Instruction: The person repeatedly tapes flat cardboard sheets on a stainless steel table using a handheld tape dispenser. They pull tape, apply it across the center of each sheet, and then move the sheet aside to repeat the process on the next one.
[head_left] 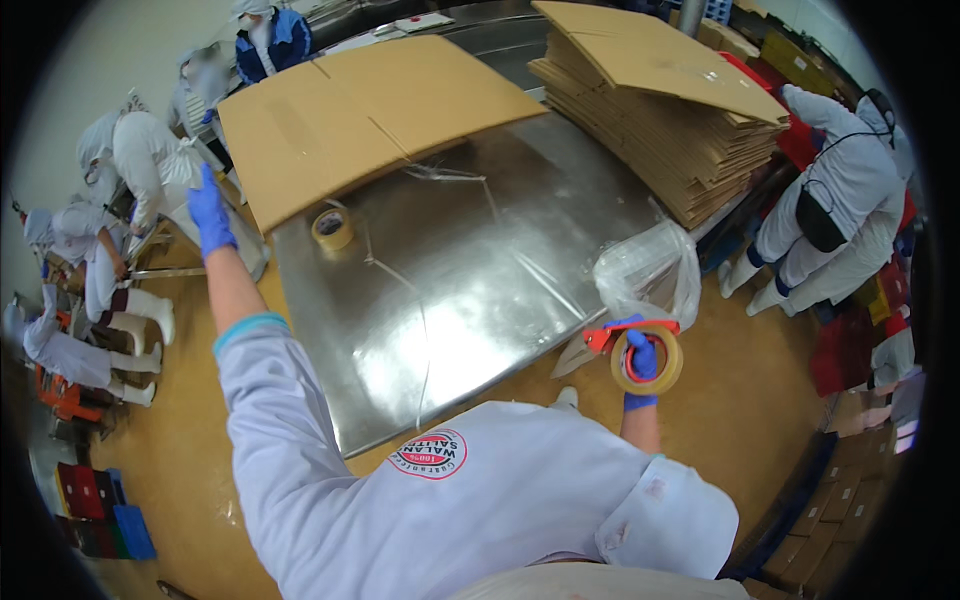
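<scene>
My left hand (pixel 210 215), in a blue glove, is raised beside the left edge of a flattened cardboard box (pixel 350 110). Its fingers are stretched out and hold nothing; whether the palm touches the cardboard I cannot tell. Low at the right, my gloved right hand (pixel 641 358) grips a red tape dispenser (pixel 601 338) loaded with a roll of tape. The flat box lies across the far left of a shiny metal table (pixel 470 290). Another tape roll (pixel 333 229) rests on the table by the box's near edge.
A tall stack of flattened boxes (pixel 650 120) stands at the table's far right. A clear plastic bag (pixel 650 270) hangs at the right corner. Loose strapping (pixel 425 330) trails over the metal. Several people in white work at the left; others stand at the right.
</scene>
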